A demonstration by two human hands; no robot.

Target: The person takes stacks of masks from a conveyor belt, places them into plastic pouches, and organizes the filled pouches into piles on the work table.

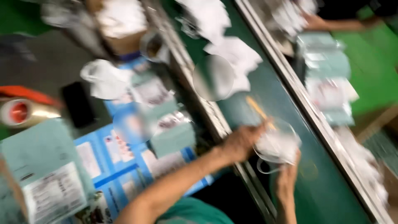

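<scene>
A white mask (277, 146) in a clear bag (286, 129) sits over the green belt (265, 89), pinched between the left hand (240, 143) and right hand (287, 178), fingers closed on it, apparently steadying the bag. Blue packets (124, 161) lie nearby.

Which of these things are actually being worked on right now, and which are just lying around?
In hand:
- white mask in a clear bag, over the green belt
- left hand and right hand, both gripping it

Lying about:
- loose white masks farther up the belt
- teal packets on the side table
- tape roll
- black phone
- stacked packets by another person's hand
</scene>
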